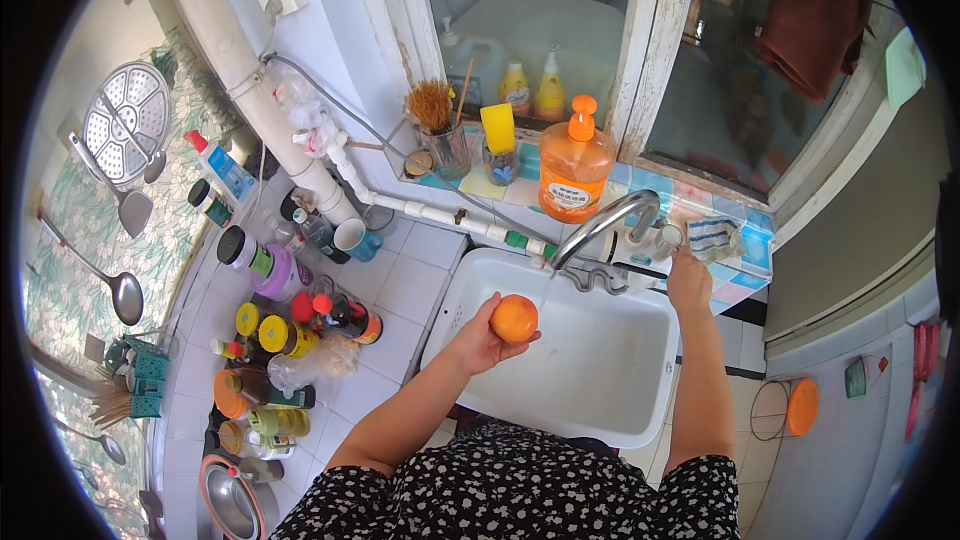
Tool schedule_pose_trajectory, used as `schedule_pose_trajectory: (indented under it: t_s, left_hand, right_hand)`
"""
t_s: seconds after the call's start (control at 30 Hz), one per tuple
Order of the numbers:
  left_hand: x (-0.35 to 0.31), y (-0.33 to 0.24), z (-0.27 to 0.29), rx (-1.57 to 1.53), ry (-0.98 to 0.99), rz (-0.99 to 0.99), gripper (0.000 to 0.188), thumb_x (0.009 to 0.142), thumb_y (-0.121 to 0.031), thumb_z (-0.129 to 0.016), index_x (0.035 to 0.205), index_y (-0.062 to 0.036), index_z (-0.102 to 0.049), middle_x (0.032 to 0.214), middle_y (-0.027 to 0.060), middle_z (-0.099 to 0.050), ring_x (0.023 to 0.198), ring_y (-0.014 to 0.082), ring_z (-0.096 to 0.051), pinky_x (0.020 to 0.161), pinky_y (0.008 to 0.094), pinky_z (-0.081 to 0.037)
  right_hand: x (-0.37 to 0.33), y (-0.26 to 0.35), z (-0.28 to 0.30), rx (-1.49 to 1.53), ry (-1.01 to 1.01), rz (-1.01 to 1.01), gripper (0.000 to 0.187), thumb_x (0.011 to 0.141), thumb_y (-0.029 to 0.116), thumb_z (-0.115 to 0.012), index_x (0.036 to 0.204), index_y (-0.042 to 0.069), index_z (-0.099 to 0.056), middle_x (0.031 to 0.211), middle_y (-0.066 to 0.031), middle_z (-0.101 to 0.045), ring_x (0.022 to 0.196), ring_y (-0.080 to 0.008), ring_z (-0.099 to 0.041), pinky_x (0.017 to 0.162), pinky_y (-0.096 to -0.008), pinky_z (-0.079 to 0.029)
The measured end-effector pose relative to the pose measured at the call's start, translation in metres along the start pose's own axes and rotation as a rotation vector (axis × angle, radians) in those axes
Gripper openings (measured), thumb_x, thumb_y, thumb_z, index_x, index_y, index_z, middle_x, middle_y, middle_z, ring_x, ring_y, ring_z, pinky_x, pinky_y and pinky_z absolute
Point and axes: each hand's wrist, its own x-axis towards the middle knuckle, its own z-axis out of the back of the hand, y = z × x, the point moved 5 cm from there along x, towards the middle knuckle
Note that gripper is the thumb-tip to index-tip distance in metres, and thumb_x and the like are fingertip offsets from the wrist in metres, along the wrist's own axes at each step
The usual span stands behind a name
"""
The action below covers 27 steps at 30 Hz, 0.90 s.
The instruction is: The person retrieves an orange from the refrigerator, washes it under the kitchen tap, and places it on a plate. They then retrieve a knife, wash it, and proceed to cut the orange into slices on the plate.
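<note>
My left hand [478, 342] is cupped around an orange [514, 318] and holds it over the left part of the white sink [655, 380]. The curved metal faucet [606, 223] rises behind the fruit, and a thin stream seems to fall from near its base. My right hand [689, 283] is stretched out to the ledge at the sink's back right corner, its fingers closed beside a small glass [668, 239]. What those fingers grip is hidden. A dark-handled utensil [640, 271] lies just left of that hand, and a striped cloth [712, 239] lies beyond it.
An orange pump bottle [577, 165], a glass with a yellow sponge [498, 145] and a jar with a bristle brush [436, 125] line the windowsill. Several sauce bottles [345, 315] and jars crowd the tiled counter [415, 290] at left. A white pipe [420, 208] runs behind the sink.
</note>
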Motion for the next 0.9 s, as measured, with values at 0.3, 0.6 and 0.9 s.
schedule_pose_trajectory:
  t_s: [0.3,0.6,0.9]
  left_hand:
    - [0.010,-0.005,0.005,0.124,0.217,0.231,0.067,0.089,-0.065,-0.031,0.124,-0.0105,-0.048,0.115,0.0140,-0.060,0.093,0.0234,-0.064,0.078,0.0310,-0.053]
    - [0.048,0.033,-0.015,1.074,0.128,0.098,0.073,0.078,-0.055,-0.064,0.127,-0.0083,-0.038,0.122,0.0129,-0.048,0.095,0.0213,-0.060,0.075,0.0346,-0.051]
    - [0.091,0.080,-0.070,1.861,0.283,-0.312,0.063,0.072,-0.041,-0.070,0.122,-0.0134,-0.043,0.116,0.0160,-0.047,0.097,0.0337,-0.058,0.081,0.0417,-0.049]
  right_hand:
    - [-0.045,0.014,-0.007,0.369,-0.106,-0.283,0.043,0.093,0.023,-0.046,0.128,0.000,-0.039,0.108,-0.0246,-0.059,0.096,-0.0383,-0.059,0.080,-0.0439,-0.048]
    - [-0.214,0.003,-0.002,0.480,0.366,-0.340,0.035,0.088,0.028,-0.055,0.113,0.005,-0.060,0.112,-0.0159,-0.061,0.104,-0.0339,-0.057,0.089,-0.0401,-0.045]
    - [-0.313,-0.040,0.049,0.706,0.200,-0.618,0.032,0.087,0.027,-0.055,0.112,0.007,-0.061,0.101,-0.0178,-0.065,0.097,-0.0319,-0.061,0.084,-0.0381,-0.047]
